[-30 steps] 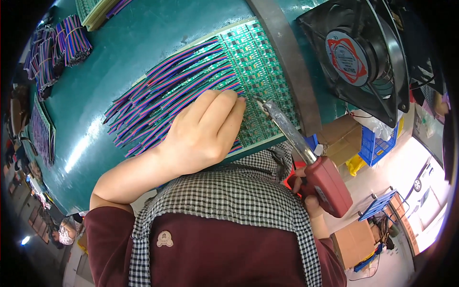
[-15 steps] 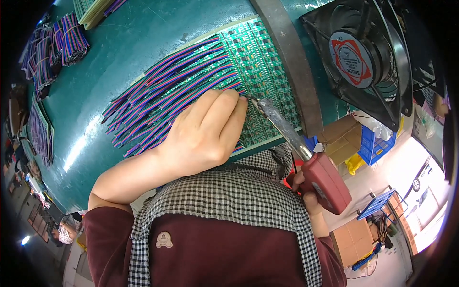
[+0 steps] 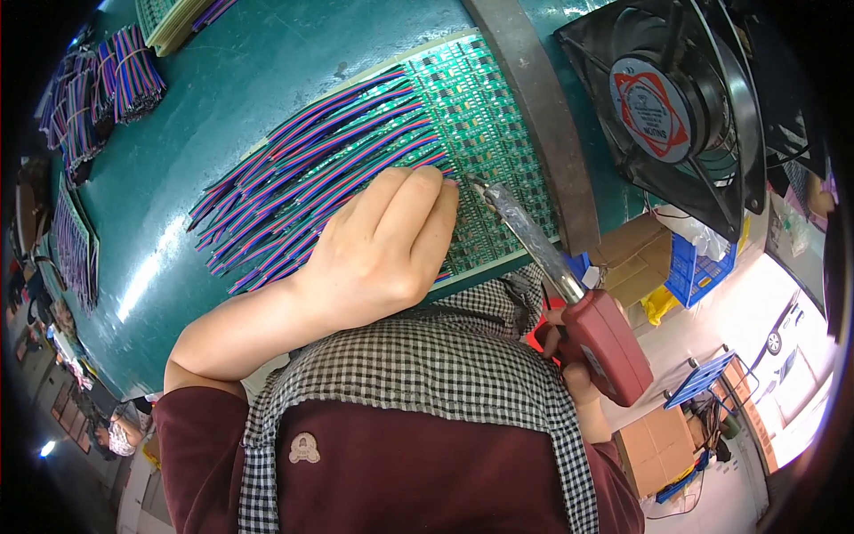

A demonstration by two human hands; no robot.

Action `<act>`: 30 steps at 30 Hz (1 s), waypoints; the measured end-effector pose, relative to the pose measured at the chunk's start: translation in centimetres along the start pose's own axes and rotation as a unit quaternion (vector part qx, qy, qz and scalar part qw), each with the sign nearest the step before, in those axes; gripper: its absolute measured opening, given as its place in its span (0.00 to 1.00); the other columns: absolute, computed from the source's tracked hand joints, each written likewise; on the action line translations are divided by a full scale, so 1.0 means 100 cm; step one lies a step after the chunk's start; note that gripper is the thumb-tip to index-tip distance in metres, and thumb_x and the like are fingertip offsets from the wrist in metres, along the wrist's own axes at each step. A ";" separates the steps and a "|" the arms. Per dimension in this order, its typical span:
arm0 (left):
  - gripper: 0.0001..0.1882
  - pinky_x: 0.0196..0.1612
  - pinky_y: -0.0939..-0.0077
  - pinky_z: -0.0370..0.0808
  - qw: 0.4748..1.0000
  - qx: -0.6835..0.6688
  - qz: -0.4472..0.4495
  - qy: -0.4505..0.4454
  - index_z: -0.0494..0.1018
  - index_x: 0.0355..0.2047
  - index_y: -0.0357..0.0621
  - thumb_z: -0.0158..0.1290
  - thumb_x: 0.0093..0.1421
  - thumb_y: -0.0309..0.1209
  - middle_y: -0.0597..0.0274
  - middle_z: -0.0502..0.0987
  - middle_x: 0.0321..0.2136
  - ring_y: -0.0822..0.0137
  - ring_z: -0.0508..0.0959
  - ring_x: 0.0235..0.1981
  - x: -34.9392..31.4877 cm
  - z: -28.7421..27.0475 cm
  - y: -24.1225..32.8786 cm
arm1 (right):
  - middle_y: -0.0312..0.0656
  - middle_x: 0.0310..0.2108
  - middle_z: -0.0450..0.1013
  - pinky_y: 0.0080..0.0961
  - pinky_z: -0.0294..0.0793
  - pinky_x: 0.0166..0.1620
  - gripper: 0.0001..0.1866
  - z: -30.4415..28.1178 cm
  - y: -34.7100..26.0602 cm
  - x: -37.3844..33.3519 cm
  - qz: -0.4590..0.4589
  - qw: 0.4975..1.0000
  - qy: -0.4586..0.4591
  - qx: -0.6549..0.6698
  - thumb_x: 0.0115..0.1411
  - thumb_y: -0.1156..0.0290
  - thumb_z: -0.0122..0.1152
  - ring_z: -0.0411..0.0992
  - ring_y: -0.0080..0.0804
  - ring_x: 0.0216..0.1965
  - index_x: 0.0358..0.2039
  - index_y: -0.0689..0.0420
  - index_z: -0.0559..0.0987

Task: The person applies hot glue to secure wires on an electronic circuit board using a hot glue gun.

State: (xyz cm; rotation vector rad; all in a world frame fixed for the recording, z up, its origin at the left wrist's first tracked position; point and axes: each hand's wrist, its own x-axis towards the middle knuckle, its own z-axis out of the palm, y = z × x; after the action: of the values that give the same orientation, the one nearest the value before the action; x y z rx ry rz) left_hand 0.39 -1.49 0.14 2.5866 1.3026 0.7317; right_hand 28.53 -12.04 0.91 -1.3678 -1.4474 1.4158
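Observation:
My left hand rests over the near part of a green circuit board panel, its fingers pressed together at the ends of thin ribbon wires. These red, blue and dark wires run in rows from the panel toward the left. Under the fingers, the exact wire held is mostly hidden. My right hand is wrapped round the red handle of a soldering gun. The gun's metal barrel slants up and left, its tip a little right of my left fingertips, apart from them. Whether the tip touches the board I cannot tell.
A dark flat bar lies across the panel's right side. Beyond it stands a black fan. Wire bundles and stacked panels lie at the far left of the green table. A blue crate is at right.
The soldering gun's tip has shifted slightly right, away from my left fingertips. The gun's handle has dipped a little. My left hand stays almost in place.

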 end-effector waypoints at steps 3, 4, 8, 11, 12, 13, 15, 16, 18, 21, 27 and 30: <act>0.18 0.30 0.71 0.74 1.000 -0.005 0.000 0.002 0.74 0.37 0.27 0.56 0.42 0.20 0.51 0.71 0.33 0.60 0.75 0.29 0.000 0.000 -0.001 | 0.46 0.31 0.77 0.24 0.77 0.31 0.45 -0.004 0.004 -0.004 0.021 1.000 -0.002 -0.009 0.49 0.51 0.71 0.78 0.33 0.28 0.59 0.66 0.63; 0.18 0.30 0.71 0.74 1.000 -0.009 0.001 0.005 0.74 0.37 0.27 0.56 0.42 0.20 0.51 0.71 0.33 0.60 0.74 0.29 0.000 0.000 -0.001 | 0.48 0.34 0.77 0.25 0.77 0.33 0.44 -0.011 0.009 -0.006 -0.023 0.995 -0.023 -0.096 0.48 0.51 0.72 0.79 0.35 0.29 0.56 0.68 0.66; 0.18 0.30 0.71 0.74 1.000 -0.006 0.002 0.006 0.74 0.37 0.27 0.56 0.42 0.20 0.51 0.71 0.33 0.59 0.74 0.29 0.001 0.000 -0.001 | 0.53 0.42 0.75 0.26 0.79 0.38 0.40 -0.006 0.015 -0.010 -0.042 0.993 0.032 -0.101 0.45 0.50 0.73 0.79 0.40 0.33 0.48 0.72 0.73; 0.18 0.30 0.71 0.74 1.000 -0.009 0.001 0.008 0.74 0.37 0.27 0.56 0.42 0.20 0.50 0.71 0.33 0.59 0.74 0.29 0.000 0.001 0.000 | 0.51 0.40 0.76 0.27 0.78 0.38 0.43 -0.006 0.011 -0.006 -0.063 0.988 0.016 -0.138 0.46 0.50 0.73 0.79 0.39 0.33 0.53 0.71 0.70; 0.18 0.30 0.70 0.74 1.000 -0.009 0.000 0.006 0.74 0.37 0.27 0.56 0.42 0.20 0.50 0.71 0.33 0.59 0.74 0.29 0.000 0.001 0.000 | 0.51 0.40 0.76 0.27 0.78 0.38 0.43 -0.004 0.008 -0.006 -0.063 0.988 0.016 -0.138 0.46 0.50 0.73 0.79 0.39 0.33 0.53 0.71 0.70; 0.18 0.30 0.70 0.74 1.000 -0.009 -0.002 0.005 0.74 0.37 0.27 0.56 0.42 0.20 0.50 0.71 0.33 0.59 0.75 0.29 0.000 0.001 0.000 | 0.50 0.38 0.77 0.27 0.78 0.38 0.45 -0.002 0.005 -0.007 -0.019 0.996 0.025 -0.078 0.46 0.50 0.73 0.79 0.38 0.34 0.55 0.70 0.67; 0.19 0.30 0.70 0.74 1.000 -0.011 -0.002 0.004 0.74 0.38 0.27 0.56 0.42 0.20 0.50 0.71 0.33 0.59 0.75 0.29 0.000 0.000 0.000 | 0.49 0.36 0.77 0.27 0.78 0.38 0.46 -0.001 0.003 -0.011 0.024 0.999 0.034 -0.018 0.46 0.49 0.72 0.79 0.38 0.34 0.57 0.69 0.65; 0.19 0.30 0.70 0.74 1.000 -0.013 -0.002 0.003 0.74 0.38 0.27 0.56 0.42 0.20 0.50 0.71 0.33 0.59 0.75 0.29 0.000 0.000 0.000 | 0.48 0.34 0.78 0.27 0.78 0.38 0.48 -0.003 0.004 -0.013 0.018 0.998 0.036 -0.044 0.46 0.49 0.72 0.79 0.37 0.34 0.58 0.68 0.64; 0.19 0.30 0.70 0.74 1.000 -0.013 -0.002 0.002 0.74 0.38 0.27 0.56 0.42 0.20 0.50 0.71 0.33 0.59 0.75 0.29 0.000 0.000 0.000 | 0.47 0.32 0.78 0.27 0.77 0.38 0.49 -0.004 0.005 -0.015 0.012 0.997 0.039 -0.071 0.46 0.48 0.72 0.79 0.37 0.34 0.59 0.67 0.62; 0.19 0.30 0.70 0.74 1.000 -0.010 -0.003 0.002 0.74 0.38 0.27 0.56 0.42 0.20 0.50 0.71 0.33 0.59 0.75 0.29 0.000 0.001 0.000 | 0.45 0.32 0.78 0.27 0.77 0.39 0.48 -0.005 0.006 -0.014 0.004 0.996 0.041 -0.083 0.46 0.48 0.72 0.79 0.37 0.34 0.59 0.67 0.63; 0.19 0.30 0.71 0.74 1.000 -0.007 -0.002 0.003 0.75 0.38 0.28 0.56 0.42 0.21 0.51 0.71 0.33 0.59 0.75 0.29 -0.002 0.000 -0.001 | 0.44 0.31 0.78 0.25 0.76 0.37 0.47 -0.003 0.000 -0.006 -0.003 0.998 0.030 -0.057 0.47 0.50 0.72 0.79 0.34 0.33 0.58 0.68 0.64; 0.19 0.30 0.71 0.74 1.000 -0.002 0.002 0.006 0.75 0.37 0.28 0.55 0.41 0.21 0.51 0.71 0.33 0.59 0.75 0.29 -0.002 0.001 -0.001 | 0.43 0.30 0.78 0.24 0.75 0.36 0.46 -0.003 0.001 -0.005 0.021 1.000 0.008 -0.005 0.47 0.51 0.72 0.78 0.32 0.31 0.58 0.68 0.64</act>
State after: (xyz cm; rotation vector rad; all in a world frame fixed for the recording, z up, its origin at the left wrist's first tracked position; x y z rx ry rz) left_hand 0.30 -1.58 0.00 2.5875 1.2975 0.7504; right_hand 28.97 -12.43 0.98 -1.4211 -1.4241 1.4226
